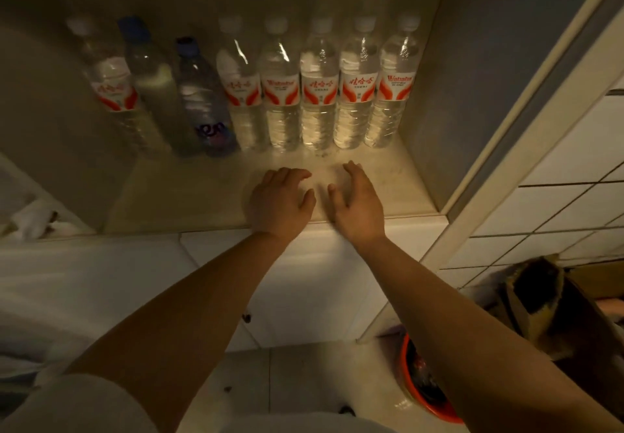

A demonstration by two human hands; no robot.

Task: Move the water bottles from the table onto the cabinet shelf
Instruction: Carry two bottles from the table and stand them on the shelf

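Several clear water bottles stand upright in a row at the back of the cabinet shelf (189, 196). Most have white caps and red-and-white labels, such as the rightmost bottle (391, 88) and the leftmost one (111, 84). Two blue-capped bottles (202, 101) stand among them on the left. My left hand (280, 203) and my right hand (358, 199) hover side by side over the shelf's front part, a short way in front of the bottles. Both have relaxed fingers and hold nothing. No table is in view.
The cabinet's right side wall (472, 78) and its frame border the shelf. White tiles (557, 196) cover the wall to the right. On the floor at lower right are a red basin (425, 395) and a dark brown box (540, 301). White cloth (30, 219) lies at the left.
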